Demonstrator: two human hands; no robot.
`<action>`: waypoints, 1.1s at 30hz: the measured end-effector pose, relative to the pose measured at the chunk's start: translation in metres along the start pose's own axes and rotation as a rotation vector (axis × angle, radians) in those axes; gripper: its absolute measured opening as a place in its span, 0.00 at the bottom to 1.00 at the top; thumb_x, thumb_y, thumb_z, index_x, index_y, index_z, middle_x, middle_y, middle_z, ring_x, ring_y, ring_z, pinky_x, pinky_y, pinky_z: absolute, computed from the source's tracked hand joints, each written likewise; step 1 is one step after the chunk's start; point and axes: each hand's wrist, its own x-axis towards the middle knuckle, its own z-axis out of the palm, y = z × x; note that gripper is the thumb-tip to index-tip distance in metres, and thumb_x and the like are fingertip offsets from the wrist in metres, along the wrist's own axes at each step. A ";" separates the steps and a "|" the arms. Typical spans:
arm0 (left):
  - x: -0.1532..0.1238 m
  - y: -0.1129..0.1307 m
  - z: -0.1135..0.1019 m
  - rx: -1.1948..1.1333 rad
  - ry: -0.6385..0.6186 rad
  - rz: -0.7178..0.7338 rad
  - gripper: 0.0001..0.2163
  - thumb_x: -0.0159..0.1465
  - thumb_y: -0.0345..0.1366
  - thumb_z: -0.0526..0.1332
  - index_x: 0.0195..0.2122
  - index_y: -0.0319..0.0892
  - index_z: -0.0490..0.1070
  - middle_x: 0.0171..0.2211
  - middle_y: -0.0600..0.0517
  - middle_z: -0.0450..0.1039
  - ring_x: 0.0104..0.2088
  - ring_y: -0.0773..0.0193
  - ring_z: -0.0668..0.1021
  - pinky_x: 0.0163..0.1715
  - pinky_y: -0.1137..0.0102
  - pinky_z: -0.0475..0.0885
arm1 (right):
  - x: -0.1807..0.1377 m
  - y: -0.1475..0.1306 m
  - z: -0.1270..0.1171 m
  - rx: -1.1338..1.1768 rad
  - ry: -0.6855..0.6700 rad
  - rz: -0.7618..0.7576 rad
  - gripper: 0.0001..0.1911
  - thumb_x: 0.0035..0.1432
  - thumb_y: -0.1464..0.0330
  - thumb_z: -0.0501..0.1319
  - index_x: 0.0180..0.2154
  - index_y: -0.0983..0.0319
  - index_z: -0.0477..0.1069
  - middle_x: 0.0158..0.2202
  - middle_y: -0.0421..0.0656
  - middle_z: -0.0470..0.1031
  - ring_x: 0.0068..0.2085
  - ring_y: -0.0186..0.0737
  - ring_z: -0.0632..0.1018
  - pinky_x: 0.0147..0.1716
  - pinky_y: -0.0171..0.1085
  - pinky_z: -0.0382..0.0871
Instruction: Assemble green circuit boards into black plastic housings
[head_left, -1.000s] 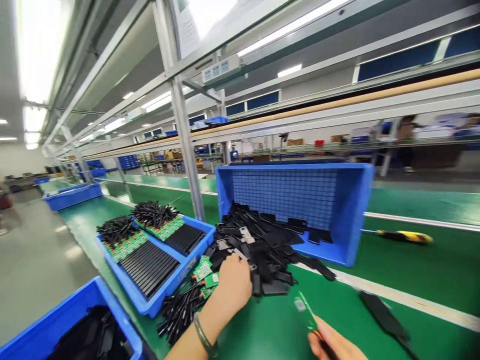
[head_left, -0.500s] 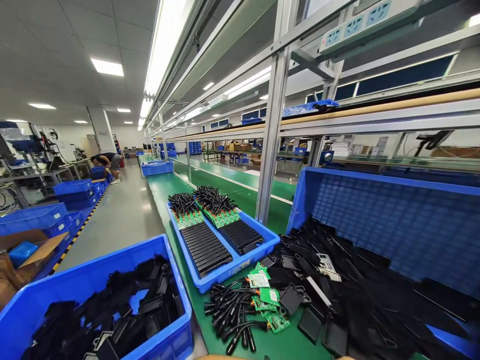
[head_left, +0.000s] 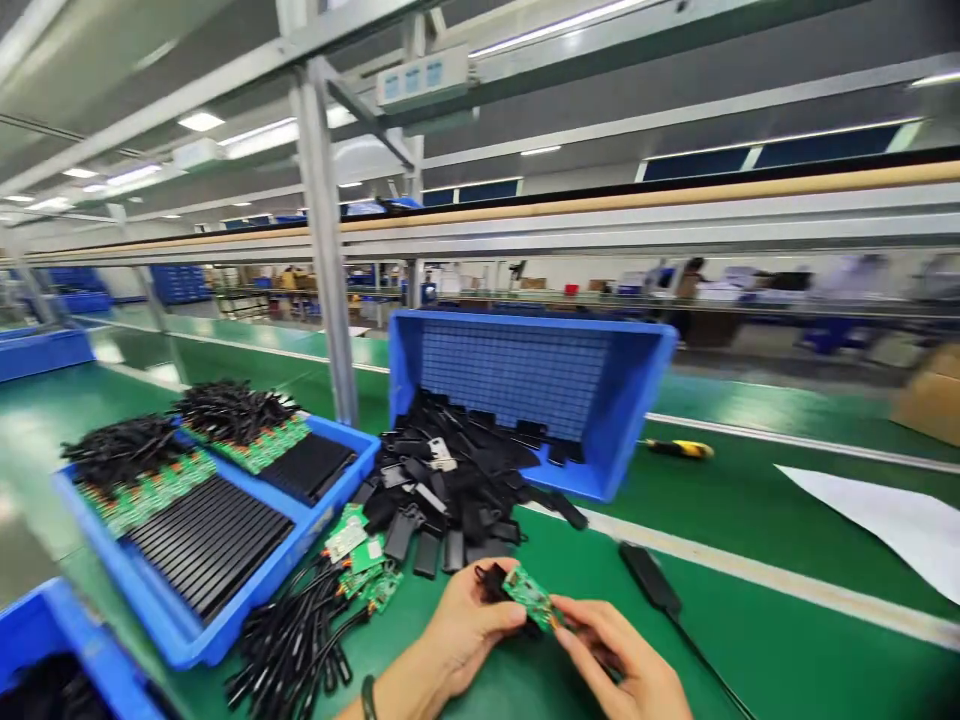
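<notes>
Low in the middle of the view, both my hands meet over the green belt (head_left: 750, 500). My left hand (head_left: 469, 625) is closed on a small black plastic case (head_left: 491, 580). My right hand (head_left: 619, 665) pinches a small green circuit board (head_left: 531, 595) against that case. Just beyond them lies a heap of black cases (head_left: 450, 485) spilling from a tipped blue bin (head_left: 540, 385). To the left of my hands lie loose green boards (head_left: 360, 560) with black cables (head_left: 289, 635).
A blue tray (head_left: 191, 625) at left holds rows of black parts, green boards and cable bundles. A black cable piece (head_left: 649, 578) and a yellow-handled tool (head_left: 679, 449) lie on the belt at right, a white sheet (head_left: 885, 520) farther right. A metal post (head_left: 326, 250) stands behind. People work beyond.
The view swung left and back. My left hand left the heap with a black case, and both hands now meet in front of me, the board held against the case.
</notes>
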 end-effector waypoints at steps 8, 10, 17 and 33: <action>-0.007 0.006 -0.002 0.111 -0.090 -0.070 0.26 0.46 0.37 0.77 0.45 0.42 0.73 0.46 0.44 0.75 0.44 0.58 0.77 0.45 0.65 0.72 | 0.003 -0.031 0.020 0.010 0.054 -0.001 0.13 0.62 0.61 0.59 0.41 0.59 0.78 0.32 0.43 0.73 0.29 0.38 0.74 0.28 0.33 0.69; -0.007 0.006 -0.002 0.147 -0.103 -0.063 0.26 0.48 0.39 0.76 0.47 0.43 0.72 0.48 0.44 0.74 0.46 0.56 0.76 0.45 0.63 0.72 | 0.002 -0.031 0.020 -0.008 0.029 0.032 0.12 0.61 0.63 0.58 0.40 0.60 0.78 0.32 0.43 0.72 0.30 0.38 0.74 0.27 0.33 0.68; -0.006 0.001 0.002 0.150 -0.053 -0.046 0.23 0.51 0.42 0.74 0.45 0.40 0.71 0.45 0.42 0.76 0.44 0.55 0.77 0.42 0.64 0.74 | 0.000 -0.031 0.022 -0.109 -0.022 -0.060 0.14 0.61 0.71 0.54 0.41 0.59 0.77 0.31 0.44 0.69 0.32 0.41 0.73 0.33 0.37 0.70; -0.004 -0.002 0.000 0.273 0.078 0.069 0.25 0.50 0.48 0.73 0.41 0.37 0.69 0.36 0.43 0.78 0.34 0.57 0.79 0.32 0.66 0.75 | 0.005 -0.039 0.024 0.159 -0.085 0.235 0.06 0.51 0.71 0.62 0.32 0.60 0.65 0.28 0.38 0.69 0.27 0.35 0.70 0.25 0.31 0.63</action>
